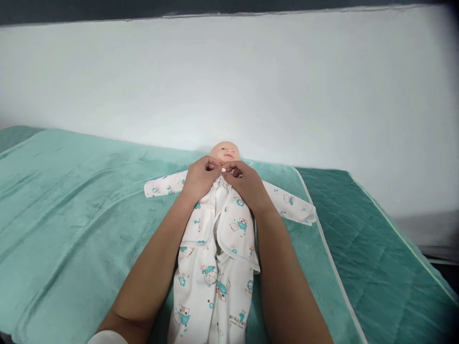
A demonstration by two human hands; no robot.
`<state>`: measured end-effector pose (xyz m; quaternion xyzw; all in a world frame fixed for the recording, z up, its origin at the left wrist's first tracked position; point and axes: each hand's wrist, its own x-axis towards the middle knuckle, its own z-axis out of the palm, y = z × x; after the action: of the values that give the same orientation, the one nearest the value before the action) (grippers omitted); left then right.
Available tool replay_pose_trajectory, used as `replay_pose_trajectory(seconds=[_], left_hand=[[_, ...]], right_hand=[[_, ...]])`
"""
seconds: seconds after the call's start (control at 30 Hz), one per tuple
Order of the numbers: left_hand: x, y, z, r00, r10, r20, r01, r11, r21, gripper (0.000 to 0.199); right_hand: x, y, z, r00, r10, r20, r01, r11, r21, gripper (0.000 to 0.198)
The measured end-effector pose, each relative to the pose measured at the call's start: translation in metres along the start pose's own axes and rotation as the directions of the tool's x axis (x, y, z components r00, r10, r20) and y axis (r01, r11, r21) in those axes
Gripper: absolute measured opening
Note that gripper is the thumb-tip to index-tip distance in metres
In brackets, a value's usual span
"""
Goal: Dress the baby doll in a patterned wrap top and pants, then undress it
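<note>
A baby doll [225,149] lies on its back, its head toward the wall. It wears a white printed baby jacket [236,224] with long sleeves and matching trousers [210,291]. The jacket's front edges hang apart from the chest down, with small snaps along them. At the neck, my left hand [203,176] pinches one side of the jacket's collar. Just opposite, my right hand [245,179] pinches the other side, the fingertips of both nearly meeting under the doll's chin. My fingers partly hide the collar and its fastening.
A light green plush blanket [71,215] with creases lies under the doll. To the right, a darker green quilted cover [362,248] shows beneath its edge. A white wall [229,81] rises right behind the doll's head.
</note>
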<state>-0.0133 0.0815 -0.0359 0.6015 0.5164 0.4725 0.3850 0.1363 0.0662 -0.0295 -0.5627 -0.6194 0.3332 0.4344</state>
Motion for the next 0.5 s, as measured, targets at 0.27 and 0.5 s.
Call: replay_pose_trajectory(seconds=[0.27,0.5], left_hand=[[-0.001,0.003,-0.001,1.0,-0.003,0.023,0.004,1.0,-0.018,0.015],[-0.002,0.002,-0.003,0.996,0.014,0.083,-0.011,0.999,-0.041,0.015]], right_hand=[[-0.001,0.003,0.001,0.999,0.007,-0.035,-0.006,0.999,0.034,0.02],[0.0,0.01,0.003,0.991,-0.067,-0.119,0.072,0.997,0.032,0.02]])
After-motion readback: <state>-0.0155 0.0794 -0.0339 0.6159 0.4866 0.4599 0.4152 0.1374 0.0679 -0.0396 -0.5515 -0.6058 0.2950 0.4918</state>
